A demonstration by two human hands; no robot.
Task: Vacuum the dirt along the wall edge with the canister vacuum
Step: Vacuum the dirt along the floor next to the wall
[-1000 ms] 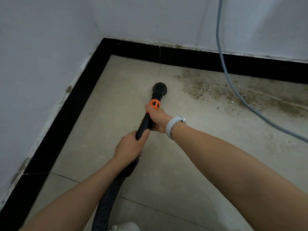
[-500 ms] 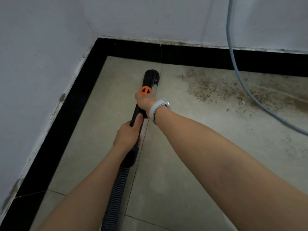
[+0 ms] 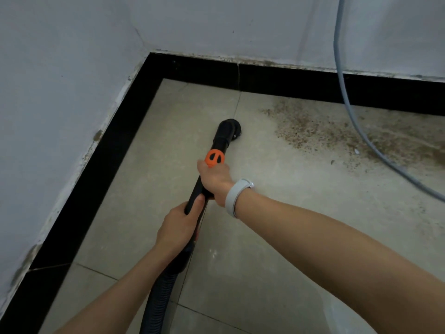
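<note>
Dirt patch [image 3: 337, 131] along the back wall still untouched, right of the nozzle [image 3: 230, 128], which has pulled back from the skirting [image 3: 289, 85] vs half a sec ago, so no pickup yet. Right hand [image 3: 215, 180] grasps the wand [image 3: 199, 189] below the orange dial; left hand [image 3: 177, 227] grips lower down.

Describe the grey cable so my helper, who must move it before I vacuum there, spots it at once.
Start at the far wall with its black skirting. On the right, a pale blue-grey cable hangs down that wall and trails across the dirt patch. Unlike the black ribbed vacuum hose, it is thin, smooth and light.
</note>
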